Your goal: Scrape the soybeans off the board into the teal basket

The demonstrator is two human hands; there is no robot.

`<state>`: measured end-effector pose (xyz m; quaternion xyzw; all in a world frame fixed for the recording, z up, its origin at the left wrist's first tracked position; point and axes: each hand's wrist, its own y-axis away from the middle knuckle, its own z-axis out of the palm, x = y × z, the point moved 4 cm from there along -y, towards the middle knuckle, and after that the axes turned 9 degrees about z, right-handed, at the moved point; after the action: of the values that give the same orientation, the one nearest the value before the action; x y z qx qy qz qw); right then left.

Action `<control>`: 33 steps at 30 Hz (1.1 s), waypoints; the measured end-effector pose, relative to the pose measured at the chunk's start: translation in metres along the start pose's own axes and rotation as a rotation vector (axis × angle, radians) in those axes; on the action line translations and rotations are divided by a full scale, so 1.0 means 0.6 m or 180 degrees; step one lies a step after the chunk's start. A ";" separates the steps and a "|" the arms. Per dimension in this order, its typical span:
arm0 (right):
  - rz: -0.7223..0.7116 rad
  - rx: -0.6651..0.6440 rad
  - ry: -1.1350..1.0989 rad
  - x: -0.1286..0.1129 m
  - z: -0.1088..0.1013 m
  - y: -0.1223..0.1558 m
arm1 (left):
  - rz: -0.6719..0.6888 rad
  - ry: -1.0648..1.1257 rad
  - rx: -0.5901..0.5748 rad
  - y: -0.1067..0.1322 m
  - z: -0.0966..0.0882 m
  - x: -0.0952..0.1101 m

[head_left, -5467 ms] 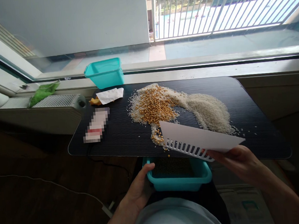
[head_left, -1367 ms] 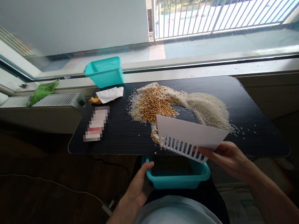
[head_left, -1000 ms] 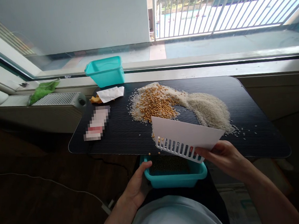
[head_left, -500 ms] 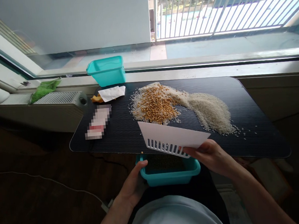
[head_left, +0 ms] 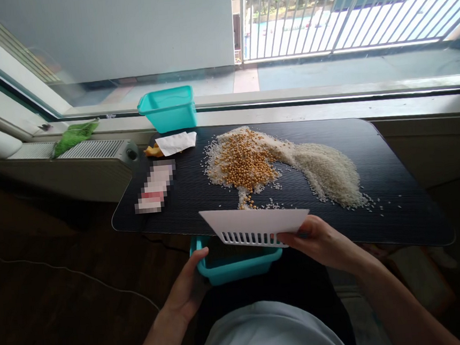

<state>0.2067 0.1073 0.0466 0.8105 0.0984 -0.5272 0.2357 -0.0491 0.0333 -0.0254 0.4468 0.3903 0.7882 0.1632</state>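
My right hand (head_left: 320, 240) grips a white slotted scoop (head_left: 254, 225) by its right end, holding it at the near edge of the black table (head_left: 395, 179) above a teal bin (head_left: 238, 265). My left hand (head_left: 189, 289) clasps the bin's left side below the table edge. Behind the scoop lies a pile of yellow soybeans (head_left: 243, 160) mixed with white rice (head_left: 326, 172) that spreads to the right. A small trail of beans reaches from the pile toward the scoop.
A second teal bin (head_left: 168, 108) stands on the window sill at the back left. A white paper (head_left: 176, 143) and a blurred packet (head_left: 154, 187) lie on the table's left part. A green cloth (head_left: 74, 136) rests on the radiator.
The scoop has swept from the bean pile back and left to the table's near edge and tipped flatter. The lower bin and my left hand shifted left with it.
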 end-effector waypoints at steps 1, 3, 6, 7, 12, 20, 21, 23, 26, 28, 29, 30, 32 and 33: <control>0.0055 0.0222 -0.0044 0.006 -0.013 0.013 | 0.0012 0.0008 0.0044 0.000 0.002 -0.001; 0.0274 0.0782 -0.0266 0.025 -0.038 0.041 | -0.0018 0.0025 0.0088 -0.001 0.010 -0.008; 0.0612 0.1657 -0.0518 0.049 -0.063 0.077 | -0.0190 0.0008 0.0017 -0.003 0.033 -0.023; 0.0674 0.1852 -0.0577 0.052 -0.066 0.084 | -0.0248 -0.0001 -0.0025 -0.004 0.041 -0.028; 0.0765 0.1891 -0.0843 0.040 -0.056 0.082 | -0.0444 0.0018 -0.0245 -0.001 0.073 -0.043; 0.0673 0.1657 -0.0562 0.032 -0.054 0.062 | -0.0414 -0.0050 -0.0180 0.003 0.069 -0.043; 0.0686 0.1633 -0.0530 0.033 -0.053 0.061 | -0.0414 -0.0056 -0.0165 0.003 0.068 -0.043; 0.0707 0.1592 -0.0523 0.034 -0.051 0.060 | -0.0412 -0.0058 -0.0158 0.003 0.067 -0.043; 0.0708 0.1542 -0.0558 0.032 -0.048 0.061 | -0.0408 -0.0046 -0.0200 0.001 0.066 -0.043; 0.0700 0.1507 -0.0567 0.032 -0.050 0.062 | -0.0409 -0.0033 -0.0237 0.000 0.065 -0.044; 0.0682 0.1491 -0.0551 0.032 -0.051 0.062 | -0.0404 -0.0021 -0.0258 -0.001 0.064 -0.045; 0.0649 0.1449 -0.0526 0.031 -0.052 0.061 | -0.0397 -0.0009 -0.0274 -0.001 0.064 -0.045; 0.0578 0.1374 -0.0467 0.030 -0.054 0.060 | -0.0380 0.0020 -0.0297 0.000 0.063 -0.045; 0.0564 0.1360 -0.0446 0.030 -0.054 0.059 | -0.0373 0.0034 -0.0300 0.000 0.063 -0.045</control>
<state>0.2547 0.0908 0.0511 0.8089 -0.1034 -0.5682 0.1105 -0.0030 0.0346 -0.0295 0.4108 0.3791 0.7972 0.2280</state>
